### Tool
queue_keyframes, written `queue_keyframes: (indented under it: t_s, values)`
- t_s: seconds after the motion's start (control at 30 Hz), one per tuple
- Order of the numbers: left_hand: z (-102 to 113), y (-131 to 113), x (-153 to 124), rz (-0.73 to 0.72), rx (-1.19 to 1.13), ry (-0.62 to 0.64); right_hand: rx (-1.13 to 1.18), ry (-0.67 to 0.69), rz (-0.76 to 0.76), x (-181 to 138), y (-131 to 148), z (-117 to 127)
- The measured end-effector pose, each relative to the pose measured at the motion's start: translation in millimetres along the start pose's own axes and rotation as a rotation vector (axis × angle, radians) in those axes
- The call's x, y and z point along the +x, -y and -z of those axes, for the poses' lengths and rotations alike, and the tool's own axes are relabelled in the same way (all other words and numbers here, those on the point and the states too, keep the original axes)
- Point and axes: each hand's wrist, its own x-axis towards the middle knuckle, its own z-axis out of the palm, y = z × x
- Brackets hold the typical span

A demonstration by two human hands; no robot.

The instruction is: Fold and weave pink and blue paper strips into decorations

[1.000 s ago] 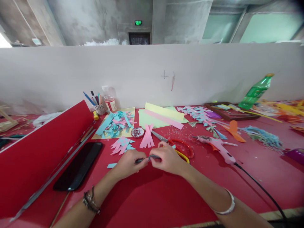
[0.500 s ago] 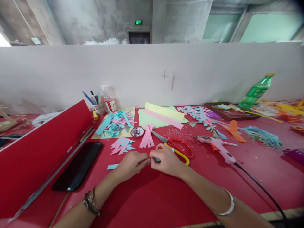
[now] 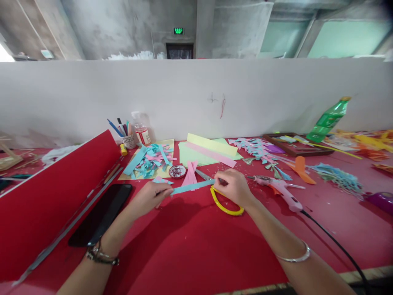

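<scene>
A blue paper strip is stretched between my two hands above the red tabletop. My left hand pinches its left end, and my right hand pinches the right end. Just behind the strip lie crossed pink paper strips and a round badge-like disc. Scissors with a yellow handle loop rest partly under my right hand, which hides much of them. A small pile of pink and blue cut pieces is mostly covered by my left hand.
A black phone lies at left beside a red board. A pink glue gun with a black cord is on the right. Farther back are coloured paper sheets, blue scraps, a pen cup and a green bottle.
My hands were close together around a small blue bit; they have moved apart, and the blue strip is now drawn out between them. The right hand has shifted right, over the scissors.
</scene>
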Motion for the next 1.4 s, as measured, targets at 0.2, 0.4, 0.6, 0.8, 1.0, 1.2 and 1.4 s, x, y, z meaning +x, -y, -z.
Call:
queue_keyframes:
  t_s: [0.2,0.4,0.6,0.8,1.0,1.2,1.4]
  values:
    - [-7,0,2,-0.134,0.153,-0.012,0.064,-0.141,0.085,-2,22,1]
    - [-32,-18,4,-0.312,0.394,-0.074,0.149,0.340,0.296,-9,55,-22]
    - [-48,-23,5,-0.472,0.689,-0.271,0.258,0.425,0.121,-14,58,-25]
    - [-21,-6,5,-0.402,0.864,-0.357,0.629,0.368,-0.139,-5,44,-9]
    - [21,32,-7,-0.008,1.034,-0.399,0.848,0.218,-0.386,-1,15,-6]
    - [27,31,-13,0.214,0.846,-0.757,0.881,0.183,-0.397,-2,13,-7]
    - [-21,-23,1,-0.247,0.534,-0.298,0.656,0.398,-0.086,-7,31,-13]
